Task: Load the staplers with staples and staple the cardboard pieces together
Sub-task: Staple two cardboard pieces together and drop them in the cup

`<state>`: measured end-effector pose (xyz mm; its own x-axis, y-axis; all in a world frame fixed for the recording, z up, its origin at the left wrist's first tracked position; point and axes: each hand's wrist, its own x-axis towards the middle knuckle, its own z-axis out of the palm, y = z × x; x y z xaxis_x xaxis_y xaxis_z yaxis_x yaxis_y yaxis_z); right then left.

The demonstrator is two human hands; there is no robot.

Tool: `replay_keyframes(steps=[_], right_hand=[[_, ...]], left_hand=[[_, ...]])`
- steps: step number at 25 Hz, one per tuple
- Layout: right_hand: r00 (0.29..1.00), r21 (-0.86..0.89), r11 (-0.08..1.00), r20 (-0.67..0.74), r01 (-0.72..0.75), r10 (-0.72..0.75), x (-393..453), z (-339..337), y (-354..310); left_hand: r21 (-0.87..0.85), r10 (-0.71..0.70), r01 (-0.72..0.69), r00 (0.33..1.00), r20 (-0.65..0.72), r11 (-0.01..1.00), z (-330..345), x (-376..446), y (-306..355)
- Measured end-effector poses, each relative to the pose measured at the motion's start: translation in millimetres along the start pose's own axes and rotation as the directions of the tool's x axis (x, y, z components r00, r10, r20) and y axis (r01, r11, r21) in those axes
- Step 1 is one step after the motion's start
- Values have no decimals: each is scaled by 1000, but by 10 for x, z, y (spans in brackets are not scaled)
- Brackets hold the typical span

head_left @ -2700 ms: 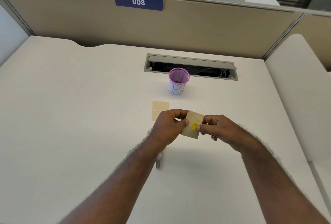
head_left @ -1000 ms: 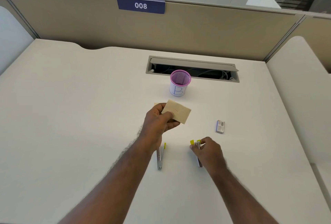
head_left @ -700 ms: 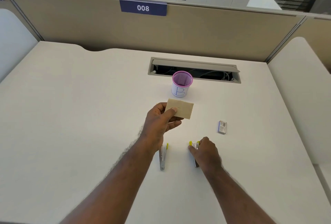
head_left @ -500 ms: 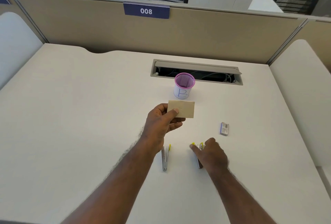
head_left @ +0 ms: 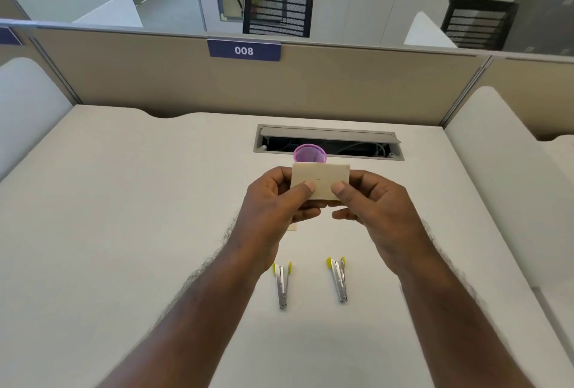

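- Left hand [head_left: 273, 204], centre of frame: thumb on the near face and fingers curled behind, pinching the left end of the cardboard pieces [head_left: 321, 179].
- Cardboard pieces: held up off the table, long edge level, face toward the camera. A short dark mark at the middle of the face looks like a staple.
- Right hand [head_left: 372, 201], centre-right: thumb pressed on the right part of the near face, fingers curled behind; it grips the same card.
- Risk: if the hands pull apart or twist to test the join, a single staple could tear through the card or let the pieces swing out of line.
- Risk: thumbs sit close either side of the mark; if the staple legs did not fold flat at the back, a fingertip there could catch. The back is hidden, so this cannot be told.
- Two staplers lie lower centre, side by side and apart: left stapler [head_left: 282, 283], right stapler [head_left: 338, 279]. A dropped card would likely land near them.
- A sliver of another card [head_left: 292, 226] peeks out beneath the left hand.
- Pink mesh cup [head_left: 310, 153] stands just behind the held card, mostly hidden.
- Table [head_left: 124, 216]: pale, matt, with a cable slot [head_left: 329, 142] at upper centre.
- Room: beige partition [head_left: 155, 77] with a "008" sign [head_left: 243, 50]; black chairs beyond it.
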<state>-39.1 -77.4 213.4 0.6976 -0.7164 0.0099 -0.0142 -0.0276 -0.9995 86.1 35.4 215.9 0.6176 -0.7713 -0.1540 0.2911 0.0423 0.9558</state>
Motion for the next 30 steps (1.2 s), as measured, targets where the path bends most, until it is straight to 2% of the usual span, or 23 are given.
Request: replay_keyframes(steps=[5,12,17,19,21,23,24,25,26,28,30], right_hand=[[999,33,999,-36,0,1,-77,23,-242],[1000,162,987,9,15,-17,-158,104,-531],[999,198,980,22,20,-25,-188,110,-572],[999,205,978,16,29,-33,-193,118,-568],[998,195,979,-23,58,-54,-197,141,-563],[981,103,982,-130,159,-146,-200,165,-557],[956,-5,975,-195,223,-219,-198,179,-558],[918,-137,948,-243,286,-312,-192,193,-564],[878,-252,905,-258,342,-404,-194,220,-583],[817,-381,810,-197,446,-542,-218,295,-622],[815,-432,757,-82,490,-574,-248,371,-644]], left_hand=[[26,80,-83,993,84,996,33,-132,266],[-23,108,-106,990,92,994,-4,-180,437],[10,122,-124,988,99,992,-13,-200,447],[25,127,-130,987,96,991,-10,-208,447],[69,184,-184,983,17,980,18,-216,443],[211,351,-314,920,-174,926,49,-227,422],[296,442,-369,864,-241,881,61,-245,417],[346,502,-408,828,-251,845,80,-263,419],[354,525,-435,824,-215,828,111,-279,413],[227,477,-449,875,-84,864,177,-324,424],[75,440,-440,898,17,895,200,-339,458]])
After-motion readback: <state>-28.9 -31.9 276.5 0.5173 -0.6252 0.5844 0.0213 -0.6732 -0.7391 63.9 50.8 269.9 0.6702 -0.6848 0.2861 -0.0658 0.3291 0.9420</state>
